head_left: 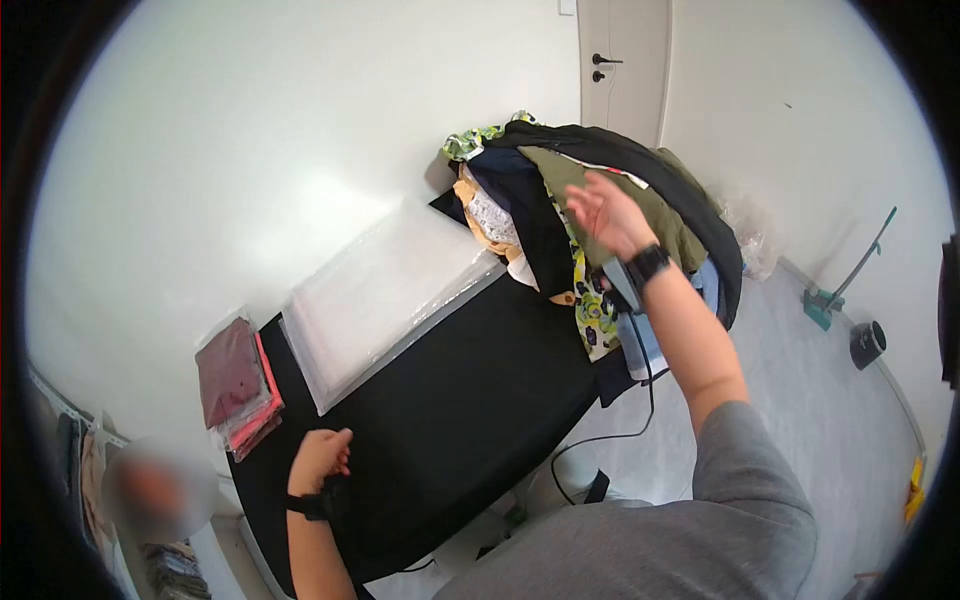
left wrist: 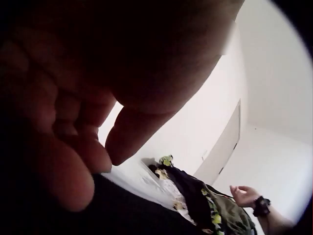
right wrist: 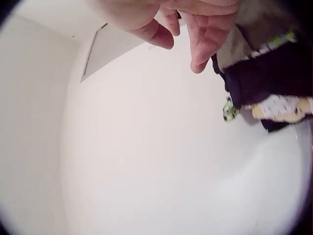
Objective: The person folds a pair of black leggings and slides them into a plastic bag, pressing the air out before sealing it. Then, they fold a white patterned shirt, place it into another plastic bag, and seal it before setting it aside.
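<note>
My right hand (head_left: 610, 215) is over a heap of clothes at the far end of the black-covered table (head_left: 480, 360), its fingers loosely bent and nothing in them. Beneath it in the head view lie an olive green garment (head_left: 670, 220) and a yellow-green patterned cloth (head_left: 597, 320). The right wrist view shows the fingers (right wrist: 203, 46) apart from the clothes. Over the near left part of the table is my left hand (head_left: 320, 457), fingers loosely curled and holding nothing. In the left wrist view, the thumb and fingers (left wrist: 73, 181) hang relaxed above the black surface.
A stack of clear plastic bags (head_left: 390, 300) lies along the table's wall side. Folded garments in plastic (head_left: 230, 375) sit at the left end. A cable (head_left: 650, 400) hangs from my right wrist. Right of the table, a dustpan (head_left: 820, 308) and a black bin (head_left: 868, 344) stand on the floor.
</note>
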Tool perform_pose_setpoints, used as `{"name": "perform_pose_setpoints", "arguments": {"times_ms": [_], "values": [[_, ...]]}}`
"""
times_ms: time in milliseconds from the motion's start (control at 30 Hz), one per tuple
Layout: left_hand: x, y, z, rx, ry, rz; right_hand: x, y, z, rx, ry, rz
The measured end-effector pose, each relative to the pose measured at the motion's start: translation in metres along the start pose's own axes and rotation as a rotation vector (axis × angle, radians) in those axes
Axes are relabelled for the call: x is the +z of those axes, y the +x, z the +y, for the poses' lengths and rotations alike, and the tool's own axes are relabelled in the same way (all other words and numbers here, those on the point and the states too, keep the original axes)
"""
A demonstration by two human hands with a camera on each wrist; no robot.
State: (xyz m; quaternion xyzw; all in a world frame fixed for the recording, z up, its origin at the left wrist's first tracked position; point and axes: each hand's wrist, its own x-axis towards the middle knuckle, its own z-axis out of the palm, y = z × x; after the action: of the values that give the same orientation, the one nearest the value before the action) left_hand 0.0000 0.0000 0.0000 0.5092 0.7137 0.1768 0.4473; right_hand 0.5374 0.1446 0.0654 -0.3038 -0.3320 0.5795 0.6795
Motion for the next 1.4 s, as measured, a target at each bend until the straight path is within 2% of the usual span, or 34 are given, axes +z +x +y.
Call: {"name": "perform_pose_setpoints", "arguments": {"times_ms": [33,67,100,233,367,400,467,600,667,700,800,833,867,900,967,1100,1167,1233,1300,1333,1367,1400], "values": [[0.007,-0.002,0.000,-0.012,-0.022,-0.069,0.002,0.018,-0.010,-0.104,-0.078,0.085],[0.014,0.000,-0.002,-0.023,-0.026,-0.110,0.004,0.036,-0.020,-0.155,-0.052,0.091],[0.027,-0.019,0.002,-0.056,-0.005,-0.134,-0.008,0.047,-0.029,-0.165,-0.085,0.148],[0.040,-0.010,-0.014,-0.018,-0.088,-0.136,-0.024,0.118,-0.053,-0.146,-0.074,0.327],[0.039,-0.005,-0.016,-0.091,-0.215,-0.078,-0.075,0.182,-0.050,0.164,-0.070,0.570],[0.039,-0.005,-0.017,-0.081,-0.214,-0.088,-0.087,0.197,-0.039,0.140,-0.073,0.633],[0.039,-0.008,-0.017,-0.076,-0.214,-0.096,-0.097,0.210,-0.027,0.132,-0.077,0.807],[0.038,-0.008,-0.016,-0.051,-0.210,-0.094,-0.073,0.182,-0.024,0.013,-0.065,0.815],[0.038,-0.009,-0.020,-0.026,-0.217,-0.101,-0.063,0.168,-0.027,-0.105,0.072,0.686],[0.038,-0.009,-0.020,-0.026,-0.212,-0.097,-0.057,0.161,-0.031,-0.109,0.064,0.687],[0.038,-0.006,-0.020,-0.023,-0.227,-0.106,-0.036,0.134,-0.047,-0.247,0.079,0.369],[0.039,-0.006,-0.021,-0.022,-0.240,-0.110,-0.023,0.120,-0.052,-0.247,0.067,0.374],[0.043,-0.008,-0.023,-0.020,-0.206,-0.118,-0.007,0.103,-0.056,-0.273,0.069,0.224],[0.044,-0.009,-0.022,-0.023,-0.213,-0.130,0.014,0.082,-0.060,-0.297,0.070,0.074],[0.039,-0.009,-0.019,-0.007,-0.225,-0.112,0.073,0.014,-0.060,-0.299,-0.001,0.038],[0.039,-0.002,-0.029,0.024,-0.275,-0.135,0.128,-0.103,-0.008,-0.337,-0.094,-0.236],[0.038,-0.006,-0.027,0.064,-0.261,-0.120,0.135,-0.155,0.030,-0.111,-0.123,-0.339],[0.038,-0.002,-0.030,0.059,-0.269,-0.127,0.128,-0.191,0.066,0.217,-0.202,-0.415],[0.038,-0.002,-0.029,0.080,-0.256,-0.117,0.112,-0.209,0.094,0.698,-0.431,-0.507],[0.039,-0.001,-0.030,0.070,-0.221,-0.101,0.103,-0.207,0.095,0.810,-0.733,-0.716],[0.039,-0.002,-0.028,0.068,-0.209,-0.098,0.094,-0.201,0.094,0.723,-0.885,-0.889],[0.040,-0.002,-0.028,0.071,-0.214,-0.095,0.091,-0.191,0.086,0.489,-1.123,-0.929]]}}
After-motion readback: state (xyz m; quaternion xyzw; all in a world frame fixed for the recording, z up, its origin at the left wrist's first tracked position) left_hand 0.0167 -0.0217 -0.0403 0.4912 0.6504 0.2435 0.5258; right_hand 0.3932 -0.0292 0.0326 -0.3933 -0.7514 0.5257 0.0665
